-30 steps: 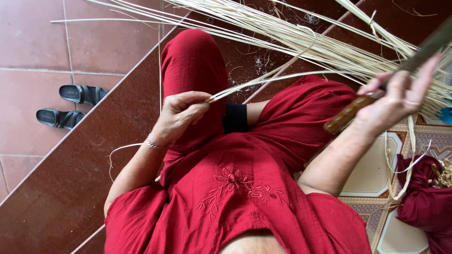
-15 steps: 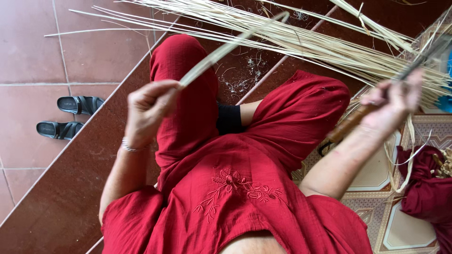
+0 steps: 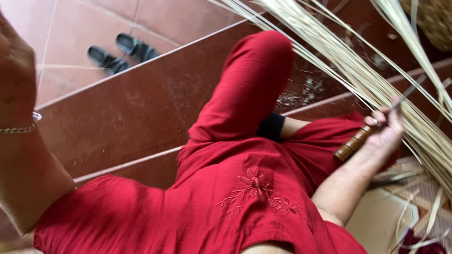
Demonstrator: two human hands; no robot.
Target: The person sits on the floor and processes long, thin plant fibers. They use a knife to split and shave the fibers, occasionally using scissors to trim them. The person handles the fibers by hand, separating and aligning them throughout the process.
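Right hand (image 3: 383, 129) is wrapped tight round a knife with a brown ribbed wooden handle (image 3: 353, 145), thin blade (image 3: 408, 91) poking up and to the right, straight into the pale reed strips (image 3: 362, 70). Those strips run long, slanting from top middle down to the right edge, so they lie just past the knuckles, touching or nearly so. Left hand (image 3: 16, 70) is way off at the left edge, raised, bracelet (image 3: 19, 128) on the wrist; can't tell if it's holding anything. Red clothes (image 3: 245, 197) below, black sandals (image 3: 125, 51) on the tiled floor (image 3: 70, 28).
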